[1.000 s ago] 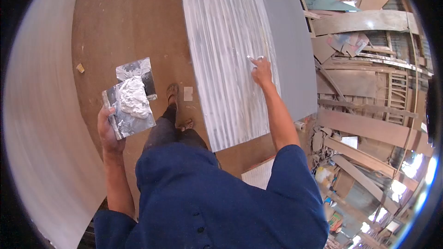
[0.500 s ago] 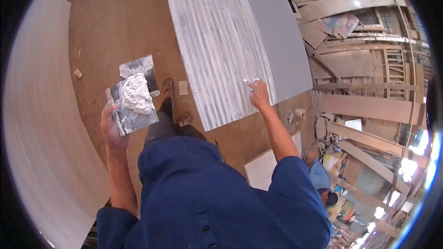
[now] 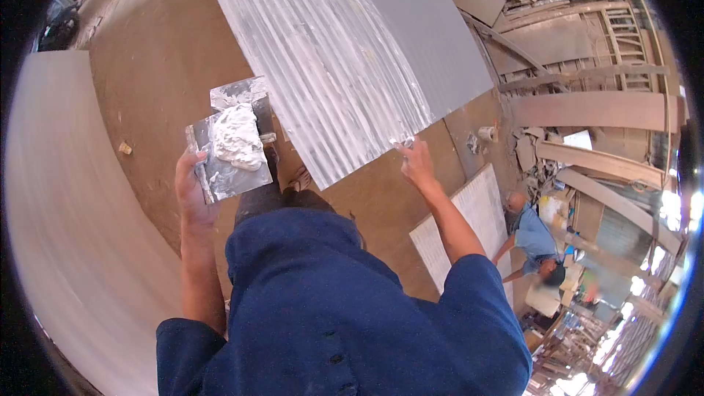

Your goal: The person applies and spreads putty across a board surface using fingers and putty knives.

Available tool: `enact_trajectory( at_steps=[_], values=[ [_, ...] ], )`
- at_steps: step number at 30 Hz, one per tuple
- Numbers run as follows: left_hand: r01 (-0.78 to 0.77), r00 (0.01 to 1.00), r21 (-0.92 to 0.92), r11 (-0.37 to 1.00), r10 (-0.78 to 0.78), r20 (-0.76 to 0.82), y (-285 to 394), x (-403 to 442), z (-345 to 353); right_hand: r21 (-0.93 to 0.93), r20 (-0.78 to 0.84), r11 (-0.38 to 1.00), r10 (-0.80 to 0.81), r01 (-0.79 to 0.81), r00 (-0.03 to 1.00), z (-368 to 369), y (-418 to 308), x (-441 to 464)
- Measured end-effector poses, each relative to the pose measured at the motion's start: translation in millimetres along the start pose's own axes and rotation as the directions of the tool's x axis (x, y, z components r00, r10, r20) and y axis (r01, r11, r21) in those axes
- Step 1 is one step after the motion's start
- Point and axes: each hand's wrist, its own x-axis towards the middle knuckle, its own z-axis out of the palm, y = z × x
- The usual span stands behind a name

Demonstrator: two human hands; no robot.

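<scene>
My left hand [image 3: 196, 194] grips a flat metal plate [image 3: 227, 185] by its left edge. A thick mound of white putty [image 3: 238, 138] lies on the plate. A second putty-smeared metal blade [image 3: 236, 92] sticks out beyond the plate's far side. My right hand [image 3: 418, 165] is at the near edge of a long panel [image 3: 315, 66] streaked lengthwise with white, beside grey. Its fingers are bent, with a bit of white at the tips. Whether they pinch something small or only touch the panel's edge I cannot make out.
A pale curved sheet [image 3: 66, 213] stands along the left. On the right, a co-worker [image 3: 539, 238] in a blue shirt leans over a smaller whitish panel [image 3: 469, 213]. Planks and boards [image 3: 594, 110] are piled behind. A small cup [image 3: 487, 133] sits on the brown floor.
My view has shifted, and the long panel now lies farther left. My right hand has moved from the panel's streaked surface to its near edge. The co-worker shows more fully.
</scene>
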Motion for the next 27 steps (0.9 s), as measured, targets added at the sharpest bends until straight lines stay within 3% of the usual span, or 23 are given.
enact_trajectory(
  at_steps=[5,7,8,9,10,11,13,20,21,23,24,25,26,27],
  values=[
    [0.095,0.995,0.016,0.995,-0.094,-0.014,2,2,1,0.046,-0.060,0.998,0.040,-0.038,0.997,-15,-28,-30],
    [0.055,0.998,0.038,0.998,-0.054,-0.016,1,5,4,0.435,-0.179,0.887,0.253,-0.154,0.951,-37,-70,-32],
    [0.070,0.998,-0.021,0.997,-0.070,0.000,2,4,13,0.449,-0.191,0.882,0.252,-0.144,0.949,-59,-97,-28],
    [0.085,0.996,-0.078,0.993,-0.084,0.018,2,3,19,0.797,0.045,0.559,0.323,-0.229,0.945,-87,-131,-24],
    [0.069,0.998,-0.084,0.994,-0.068,0.019,-5,10,32,0.938,0.294,0.106,0.260,-0.330,0.920,-115,-154,-13],
    [0.051,0.999,-0.088,0.995,-0.049,0.021,-19,29,42,0.944,0.288,0.087,0.249,-0.318,0.925,-137,-172,6],
    [-0.003,0.996,-0.048,0.999,0.007,0.085,-47,64,46,0.779,0.366,-0.534,-0.041,-0.330,0.930,-166,-206,34],
    [0.009,0.999,-0.025,1.000,-0.008,0.040,-47,112,85,0.513,0.432,-0.774,-0.141,-0.371,0.891,-141,-243,105],
    [0.004,0.999,-0.028,1.000,-0.003,0.032,-45,122,84,0.512,0.435,-0.770,-0.149,-0.380,0.888,-137,-247,115],
    [-0.036,0.999,-0.039,0.999,0.035,-0.009,-40,142,78,0.717,0.470,-0.596,0.031,-0.361,0.882,-123,-258,135],
    [-0.027,0.999,-0.079,0.996,0.025,-0.035,-32,151,78,0.830,0.457,-0.410,0.112,-0.378,0.882,-110,-265,143],
    [-0.040,0.998,-0.090,0.995,0.036,-0.050,-20,164,77,0.830,0.462,-0.398,0.097,-0.391,0.882,-111,-274,157],
    [-0.067,0.997,-0.117,0.991,0.062,-0.048,-8,177,76,0.919,0.263,0.263,0.147,-0.294,0.953,-112,-284,170],
    [-0.091,0.995,-0.140,0.986,0.085,-0.044,0,190,73,0.588,0.063,0.805,0.052,-0.079,0.997,-114,-292,185]
  ],
)
